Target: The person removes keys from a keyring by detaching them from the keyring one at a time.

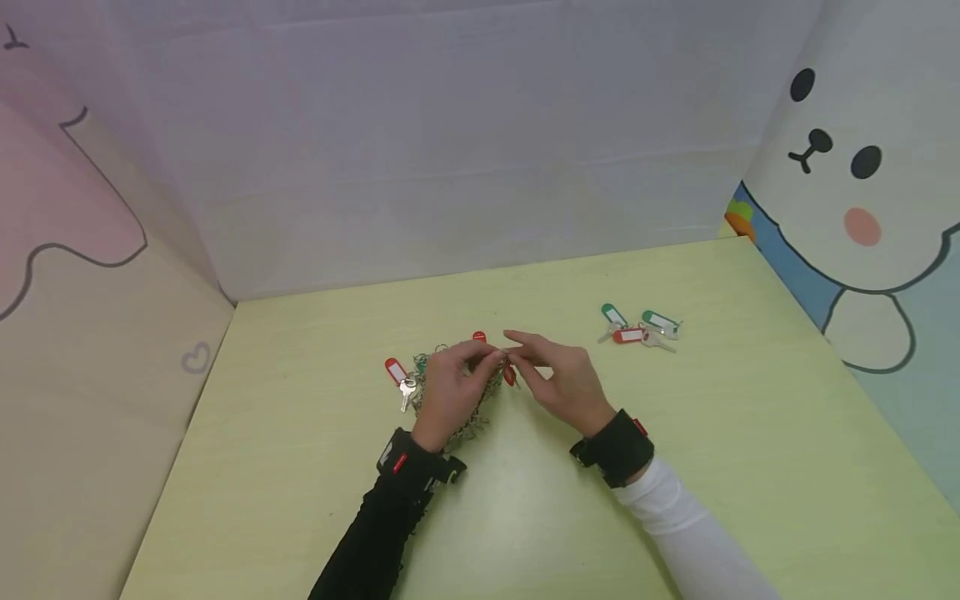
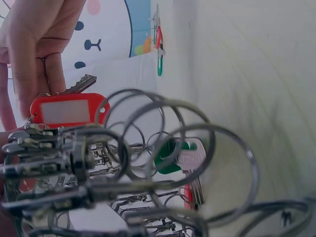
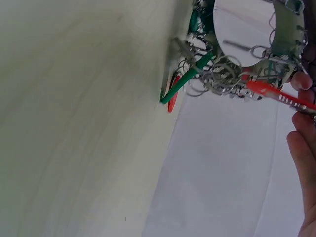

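In the head view my left hand (image 1: 453,387) is over a bunch of metal clasps and key rings (image 1: 472,427), thumb and fingertips pinching it at its upper right. My right hand (image 1: 566,379) meets it there, thumb and index fingertip together. Just below these fingertips hangs a red key tag (image 1: 510,373). In the left wrist view the red tag (image 2: 64,111) has a white label and a key (image 2: 81,84) behind it. A green-headed key (image 2: 190,160) hangs beyond the large split rings. The exact pinch point is hidden by the fingers.
On the pale table (image 1: 750,467), a red key tag (image 1: 395,371) with a silver key (image 1: 407,392) lies left of the bunch. Several green and red tags with keys lie at the back right, among them a green tag (image 1: 660,320). A white cloth wall (image 1: 465,167) stands behind.
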The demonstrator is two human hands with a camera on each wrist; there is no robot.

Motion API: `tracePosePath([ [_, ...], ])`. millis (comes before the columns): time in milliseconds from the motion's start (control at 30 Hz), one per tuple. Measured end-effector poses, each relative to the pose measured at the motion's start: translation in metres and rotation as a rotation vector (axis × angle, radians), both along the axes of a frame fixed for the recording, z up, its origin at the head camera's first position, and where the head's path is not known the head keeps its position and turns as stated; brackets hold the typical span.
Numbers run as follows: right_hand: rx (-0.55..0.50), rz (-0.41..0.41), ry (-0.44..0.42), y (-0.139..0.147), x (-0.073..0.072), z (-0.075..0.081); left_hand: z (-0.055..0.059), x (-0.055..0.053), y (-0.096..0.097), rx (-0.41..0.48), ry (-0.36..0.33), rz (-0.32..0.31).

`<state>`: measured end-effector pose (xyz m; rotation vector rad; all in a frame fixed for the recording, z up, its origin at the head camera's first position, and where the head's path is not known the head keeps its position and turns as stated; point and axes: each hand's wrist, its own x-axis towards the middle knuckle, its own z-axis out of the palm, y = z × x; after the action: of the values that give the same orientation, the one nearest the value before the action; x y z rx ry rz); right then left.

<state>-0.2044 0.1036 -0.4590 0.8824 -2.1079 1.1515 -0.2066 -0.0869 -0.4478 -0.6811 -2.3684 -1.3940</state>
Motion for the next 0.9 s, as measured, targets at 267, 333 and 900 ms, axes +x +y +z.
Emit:
tracePosePath([
  [267,-0.046,-0.029,-0.085,-0.0054,0.0032,-0.0021,-0.0007,0.0014,-0.0024,0.001,-0.048,-0.02],
  [333,-0.035,-0.041,-0.069,-0.0051,0.0034,-0.0019,0.0001,0.0018,-0.0029,0.001,-0.065,-0.034],
  [900,-0.122,0.064,-0.358,0.0014,-0.0002,0.0023,-0.0007,-0.0003,-0.0036,-0.042,-0.035,-0.029],
])
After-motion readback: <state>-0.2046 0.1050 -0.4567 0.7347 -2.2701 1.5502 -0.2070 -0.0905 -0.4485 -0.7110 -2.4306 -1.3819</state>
